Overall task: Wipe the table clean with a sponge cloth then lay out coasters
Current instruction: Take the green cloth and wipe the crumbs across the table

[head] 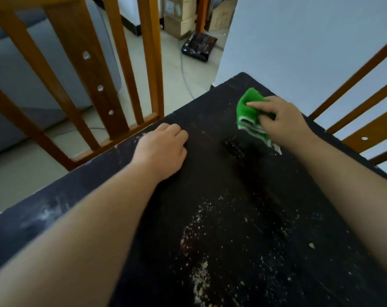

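Note:
A dark table (pixel 210 178) fills the lower middle of the head view. Pale crumbs (pixel 201 269) lie scattered over its near part. A green sponge cloth (pixel 246 107) with a white underside lies crumpled near the table's far right corner. My right hand (pixel 281 120) holds it against the tabletop, fingers curled over it. My left hand (pixel 163 149) rests on the table near its left edge, fingers curled under and holding nothing. No coasters are in view.
A wooden chair back (pixel 104 69) stands along the table's left edge, and another wooden chair (pixel 369 129) stands at the right. A dark slotted mark (pixel 233 147) sits mid-table. A white wall (pixel 298 41) rises behind. A black box (pixel 199 46) lies on the floor.

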Motion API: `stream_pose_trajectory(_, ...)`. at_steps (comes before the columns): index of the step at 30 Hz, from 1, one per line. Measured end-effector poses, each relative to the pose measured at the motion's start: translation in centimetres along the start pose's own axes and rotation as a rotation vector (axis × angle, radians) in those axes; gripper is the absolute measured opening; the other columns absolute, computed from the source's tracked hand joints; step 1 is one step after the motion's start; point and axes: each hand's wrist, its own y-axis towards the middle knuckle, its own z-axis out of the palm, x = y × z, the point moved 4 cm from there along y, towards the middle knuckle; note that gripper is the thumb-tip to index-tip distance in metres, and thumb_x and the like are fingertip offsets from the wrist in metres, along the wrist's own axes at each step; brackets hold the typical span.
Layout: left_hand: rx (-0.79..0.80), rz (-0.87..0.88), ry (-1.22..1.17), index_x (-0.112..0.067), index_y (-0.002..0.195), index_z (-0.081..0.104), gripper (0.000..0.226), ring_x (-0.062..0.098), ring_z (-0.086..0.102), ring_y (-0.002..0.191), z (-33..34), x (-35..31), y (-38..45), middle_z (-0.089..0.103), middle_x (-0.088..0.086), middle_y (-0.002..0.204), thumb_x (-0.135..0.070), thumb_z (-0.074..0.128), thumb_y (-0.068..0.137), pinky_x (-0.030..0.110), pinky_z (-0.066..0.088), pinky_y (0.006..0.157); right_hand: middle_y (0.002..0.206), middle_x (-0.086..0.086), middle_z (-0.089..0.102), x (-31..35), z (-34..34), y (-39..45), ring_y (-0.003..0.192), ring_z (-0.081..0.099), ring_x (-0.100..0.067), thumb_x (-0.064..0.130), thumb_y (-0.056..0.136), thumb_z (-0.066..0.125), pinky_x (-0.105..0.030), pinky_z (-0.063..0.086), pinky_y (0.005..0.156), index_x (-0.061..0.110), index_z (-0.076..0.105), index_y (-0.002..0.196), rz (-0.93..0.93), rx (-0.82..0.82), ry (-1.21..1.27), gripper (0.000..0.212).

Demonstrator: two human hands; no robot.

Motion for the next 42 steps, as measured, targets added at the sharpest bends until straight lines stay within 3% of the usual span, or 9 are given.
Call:
stream_pose_trajectory(4, -0.149, -0.124, -0.050, -0.016, 0.124, 0.047, 0.034, 0.021, 0.045, 0.113, 1.0, -1.4, 1.7, 0.050, 0.003, 0.120, -0.030, 0.034, 0.096, 0.033, 0.036, 0.096, 0.125, -0.022, 0.049, -2.9, -0.4, 3.5, 0.117, 0.043, -0.033, -0.003, 0.088, 0.038, -0.026, 0.030, 0.091, 0.010, 0.052, 0.126, 0.112, -0.125, -0.086, 0.043)
stream_pose_trajectory(12, -0.110, -0.114, -0.083, -0.017, 0.144, 0.021, 0.049, 0.016, 0.013, 0.143, 2.2, -0.7, 2.6, 0.019, 0.001, 0.154, -0.027, 0.031, 0.098, 0.033, 0.009, 0.116, 0.130, -0.019, 0.042, -7.1, 2.8, 8.7, 0.119, 0.039, -0.036, 0.015, 0.093, 0.037, -0.038, 0.035, 0.098, 0.014, 0.051, 0.127, 0.317, -0.159, -0.238, 0.036)
stream_pose_trajectory(18, -0.053, -0.074, -0.115, -0.017, 0.146, 0.012, 0.050, 0.013, 0.003, 0.143, 2.6, -0.6, 3.1, 0.009, 0.000, 0.156, -0.028, 0.024, 0.099, 0.027, 0.001, 0.115, 0.128, -0.017, 0.045, -1.2, 6.4, 5.8, 0.112, 0.041, -0.033, 0.021, 0.092, 0.042, -0.042, 0.038, 0.096, 0.011, 0.053, 0.124, -0.111, 0.003, -0.288, 0.035)
stream_pose_trajectory(21, -0.046, -0.078, -0.110, -0.016, 0.146, 0.012, 0.050, 0.013, 0.003, 0.143, 2.6, -0.4, 3.0, 0.009, 0.001, 0.156, -0.028, 0.024, 0.098, 0.027, 0.001, 0.115, 0.106, -0.027, 0.059, 1.2, 6.9, -0.1, 0.082, 0.055, -0.041, 0.018, 0.083, 0.041, -0.050, 0.052, 0.070, 0.001, 0.064, 0.106, -0.346, -0.009, -0.240, 0.037)
stream_pose_trajectory(23, -0.041, -0.077, -0.103, -0.015, 0.146, 0.013, 0.050, 0.013, 0.003, 0.143, 2.5, -0.5, 2.9, 0.009, 0.001, 0.156, -0.027, 0.024, 0.098, 0.027, 0.001, 0.115, 0.093, -0.024, 0.063, 2.0, 6.4, -4.4, 0.067, 0.056, -0.035, 0.019, 0.077, 0.039, -0.041, 0.053, 0.059, 0.000, 0.067, 0.097, -0.444, 0.056, -0.137, 0.040)
stream_pose_trajectory(28, -0.040, -0.087, -0.101, -0.015, 0.146, 0.014, 0.050, 0.014, 0.004, 0.144, 2.5, -0.6, 2.8, 0.010, 0.001, 0.156, -0.027, 0.025, 0.098, 0.029, 0.002, 0.115, 0.092, -0.026, 0.065, 0.8, 2.3, -5.3, 0.078, 0.064, -0.038, 0.016, 0.074, 0.043, -0.027, 0.040, 0.075, -0.001, 0.069, 0.097, -0.441, 0.007, -0.139, 0.039)
stream_pose_trajectory(32, -0.038, -0.100, -0.109, -0.015, 0.145, 0.014, 0.050, 0.014, 0.005, 0.143, 2.1, -0.8, 2.7, 0.011, 0.001, 0.155, -0.026, 0.026, 0.098, 0.028, 0.002, 0.115, 0.124, -0.024, 0.048, -3.1, 1.1, 3.2, 0.113, 0.046, -0.035, 0.010, 0.091, 0.042, -0.028, 0.029, 0.090, 0.006, 0.054, 0.124, -0.050, -0.125, -0.173, 0.035)
stream_pose_trajectory(35, -0.058, -0.118, -0.133, -0.015, 0.145, 0.017, 0.048, 0.013, 0.007, 0.143, 1.9, -0.8, 2.6, 0.014, -0.001, 0.155, -0.024, 0.027, 0.098, 0.026, 0.003, 0.115, 0.129, -0.020, 0.043, -4.5, 2.8, 7.7, 0.118, 0.040, -0.033, 0.011, 0.094, 0.039, -0.029, 0.032, 0.095, 0.009, 0.051, 0.126, 0.107, -0.112, -0.212, 0.035)
stream_pose_trajectory(42, -0.077, -0.165, -0.187, -0.013, 0.144, 0.021, 0.046, 0.012, 0.010, 0.143, 1.5, -0.7, 2.2, 0.017, 0.000, 0.154, -0.018, 0.029, 0.098, 0.024, 0.006, 0.114, 0.131, -0.014, 0.044, 1.3, 7.5, 8.6, 0.116, 0.038, -0.033, 0.015, 0.093, 0.038, -0.041, 0.036, 0.099, 0.015, 0.052, 0.126, -0.153, 0.055, -0.234, 0.035)
